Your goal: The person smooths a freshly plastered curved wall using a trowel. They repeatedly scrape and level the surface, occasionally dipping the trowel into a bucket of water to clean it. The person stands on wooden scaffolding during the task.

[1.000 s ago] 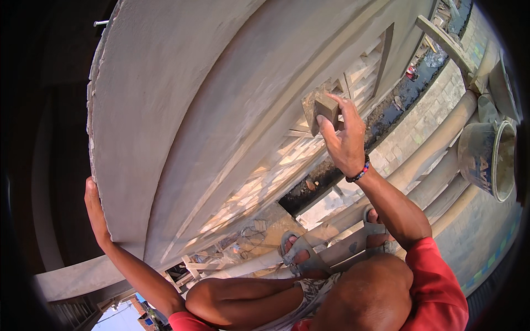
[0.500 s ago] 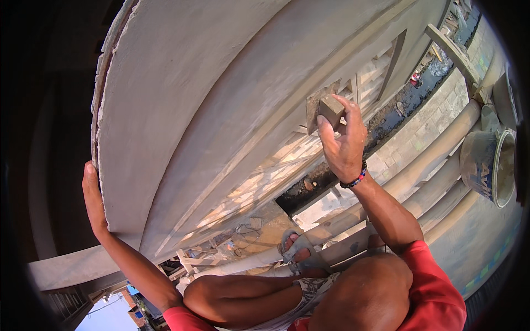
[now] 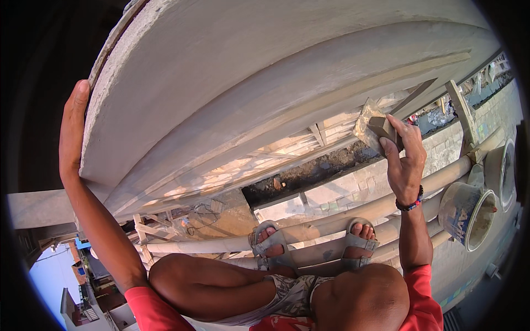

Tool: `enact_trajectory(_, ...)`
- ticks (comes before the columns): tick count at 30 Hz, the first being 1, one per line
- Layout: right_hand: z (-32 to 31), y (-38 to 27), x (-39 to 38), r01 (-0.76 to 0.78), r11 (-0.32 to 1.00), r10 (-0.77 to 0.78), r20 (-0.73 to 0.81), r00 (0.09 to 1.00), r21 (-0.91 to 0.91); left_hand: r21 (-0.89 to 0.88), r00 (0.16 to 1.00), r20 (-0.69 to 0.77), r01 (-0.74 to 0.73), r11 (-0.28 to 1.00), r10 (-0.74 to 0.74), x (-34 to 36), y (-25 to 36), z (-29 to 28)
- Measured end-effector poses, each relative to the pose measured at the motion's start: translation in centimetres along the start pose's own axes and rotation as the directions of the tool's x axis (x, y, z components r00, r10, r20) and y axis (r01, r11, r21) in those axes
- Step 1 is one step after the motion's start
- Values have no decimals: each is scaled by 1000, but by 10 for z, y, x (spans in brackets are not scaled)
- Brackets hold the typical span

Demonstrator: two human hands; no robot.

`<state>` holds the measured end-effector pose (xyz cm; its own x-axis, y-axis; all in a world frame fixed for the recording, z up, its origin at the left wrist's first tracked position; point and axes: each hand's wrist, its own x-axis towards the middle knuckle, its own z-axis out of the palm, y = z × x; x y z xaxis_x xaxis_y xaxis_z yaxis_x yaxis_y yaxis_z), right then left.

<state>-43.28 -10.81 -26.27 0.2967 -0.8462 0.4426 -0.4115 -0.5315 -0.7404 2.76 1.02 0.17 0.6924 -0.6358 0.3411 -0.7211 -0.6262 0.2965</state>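
My right hand [image 3: 407,160] grips the block handle of a small plastering float [image 3: 367,124], its thin plate smeared with grey mortar. The float is tilted near the lower part of a curved, grey plastered wall [image 3: 232,71]; I cannot tell whether it touches. On the left, my left hand [image 3: 73,127] lies along the rough edge of this wall, fingers stretched out and pressed against it, holding no tool. Some of its fingers are partly hidden.
I squat with sandalled feet [image 3: 270,243] on round poles [image 3: 314,229]. Mortar-stained buckets [image 3: 469,215] stand at the right. Far below run a dark water-filled ditch [image 3: 303,179] and paving [image 3: 342,187]. A wooden post [image 3: 462,113] rises at the right.
My right hand has moved right and slightly down with the float, which has turned. My left hand appears higher and farther left along the edge. The whole view has rotated, and both feet now show.
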Motion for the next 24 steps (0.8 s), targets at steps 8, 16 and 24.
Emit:
enact_trajectory(8, 3, -50, 75, 498, 866, -411, 493, 767, -53, -37, 996, -87, -19, 999, 16, -2, 9, 17)
enact_trajectory(16, -4, -10, 105, 529, 820, -320, 590, 741, -220, -40, 998, -46, -47, 998, 45, 3, -2, 6)
enact_trajectory(24, -141, 78, 162, 99, 912, 99, 447, 889, -398, -63, 997, 35, -72, 995, 75, 9, 0, 5)
